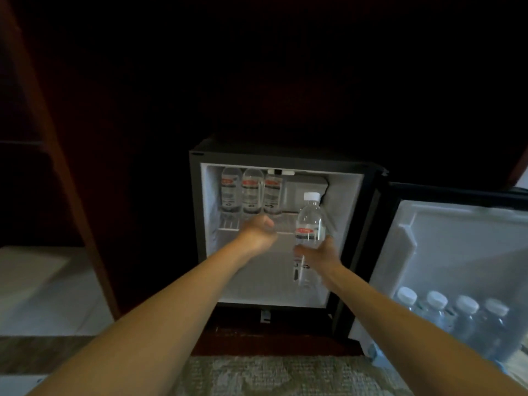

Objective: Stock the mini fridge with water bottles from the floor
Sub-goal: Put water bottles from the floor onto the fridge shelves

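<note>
Three clear plastic water bottles [251, 194] on the black mini fridge [281, 160] upper shelf, four in door rack [451, 312]; right hand [321, 254] grips white-capped clear bottle [310, 221] at fridge mouth, left hand [258, 231] curled closed, empty.

Dim, soft-focus room, lit fridge interior [281, 264], wide-angle edge warp.

Inside the open mini fridge [345, 195], the upper wire shelf [228, 224] carries three water bottles [252, 194] standing upright in a row at its left. The door shelf [428, 324] at lower right holds four white-capped bottles [466, 312] side by side.
</note>
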Tool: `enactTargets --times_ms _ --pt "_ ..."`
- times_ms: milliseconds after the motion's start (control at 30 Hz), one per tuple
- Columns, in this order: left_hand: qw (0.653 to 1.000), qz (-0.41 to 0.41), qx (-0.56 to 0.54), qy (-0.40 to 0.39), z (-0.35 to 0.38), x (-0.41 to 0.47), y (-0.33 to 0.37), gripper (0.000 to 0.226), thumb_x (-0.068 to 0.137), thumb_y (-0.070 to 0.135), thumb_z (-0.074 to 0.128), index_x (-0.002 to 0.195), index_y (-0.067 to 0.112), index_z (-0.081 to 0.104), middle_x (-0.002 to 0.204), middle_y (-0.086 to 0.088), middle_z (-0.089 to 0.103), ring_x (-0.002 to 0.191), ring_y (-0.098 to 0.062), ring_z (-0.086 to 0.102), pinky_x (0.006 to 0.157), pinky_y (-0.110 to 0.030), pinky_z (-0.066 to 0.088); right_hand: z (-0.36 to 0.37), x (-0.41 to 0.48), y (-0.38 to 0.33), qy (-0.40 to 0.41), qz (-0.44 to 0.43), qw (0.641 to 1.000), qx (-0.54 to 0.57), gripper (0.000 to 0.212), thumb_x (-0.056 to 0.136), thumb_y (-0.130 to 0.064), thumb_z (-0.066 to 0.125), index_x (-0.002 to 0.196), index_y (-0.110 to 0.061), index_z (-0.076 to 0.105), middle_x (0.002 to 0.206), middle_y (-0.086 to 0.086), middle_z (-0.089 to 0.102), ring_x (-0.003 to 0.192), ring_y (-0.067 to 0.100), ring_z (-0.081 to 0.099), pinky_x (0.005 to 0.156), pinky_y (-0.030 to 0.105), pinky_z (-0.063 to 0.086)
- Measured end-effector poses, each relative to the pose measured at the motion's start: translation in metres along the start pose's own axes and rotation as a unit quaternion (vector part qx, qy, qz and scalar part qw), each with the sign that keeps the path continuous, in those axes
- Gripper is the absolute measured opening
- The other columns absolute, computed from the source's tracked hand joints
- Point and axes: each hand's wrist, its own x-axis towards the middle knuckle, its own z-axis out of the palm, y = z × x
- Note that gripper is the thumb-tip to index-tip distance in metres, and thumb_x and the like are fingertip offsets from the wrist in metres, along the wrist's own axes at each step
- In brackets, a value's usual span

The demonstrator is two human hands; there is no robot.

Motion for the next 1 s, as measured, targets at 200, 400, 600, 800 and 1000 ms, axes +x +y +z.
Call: enactTargets --times_ms 200,400,600,800,1000 --pt "0.999 0.005 0.042 -0.016 -0.010 0.057 -0.032 0.018 0.093 0.010 0.047 0.079 0.014 0.057 0.089 -0.006 0.053 0.094 -0.021 0.053 0.094 -0.040 0.048 0.015 0.062 -0.013 0.020 -0.016 0.999 -0.048 0.038 0.073 -0.010 0.070 0.108 -0.002 0.056 0.095 0.010 0.066 0.080 0.025 0.065 0.070 0.034 0.056" --pt "0.997 0.016 0.067 -0.021 -0.006 0.116 -0.043 0.022 0.093 0.012 0.044 0.102 0.003 0.062 0.099 -0.013 0.061 0.089 -0.026 0.057 0.081 -0.038 0.048 0.028 0.119 -0.022 0.035 -0.011 0.998 -0.053 0.031 0.077 -0.010 0.069 0.106 -0.005 0.059 0.097 0.011 0.065 0.094 0.028 0.065 0.087 0.038 0.055" --pt "0.998 0.045 0.044 -0.021 0.000 0.162 -0.049 0.023 0.091 0.010 0.047 0.107 0.005 0.064 0.103 -0.011 0.062 0.095 -0.025 0.058 0.081 -0.031 0.044 0.036 0.159 -0.029 0.022 -0.041 0.999 0.002 0.046 0.076 -0.011 0.072 0.118 -0.006 0.056 0.113 0.012 0.066 0.101 0.026 0.064 0.086 0.038 0.054" --pt "0.997 0.071 0.036 0.000 0.010 0.186 -0.053 0.031 0.093 0.005 0.038 0.113 0.002 0.062 0.117 -0.015 0.062 0.108 -0.027 0.058 0.083 -0.026 0.043 0.039 0.172 -0.038 -0.007 -0.087 0.996 0.016 0.031 0.076 -0.002 0.070 0.101 -0.016 0.057 0.105 0.004 0.064 0.097 0.019 0.061 0.080 0.030 0.053" --pt "0.996 0.074 0.045 -0.005 0.018 0.193 -0.057 0.032 0.095 0.007 0.035 0.115 0.004 0.060 0.124 -0.015 0.059 0.115 -0.028 0.055 0.095 -0.033 0.043 0.044 0.182 -0.032 -0.033 -0.059 0.989 0.133 0.044 0.073 0.002 0.070 0.099 -0.026 0.047 0.097 -0.001 0.062 0.091 0.020 0.062 0.060 0.029 0.051"
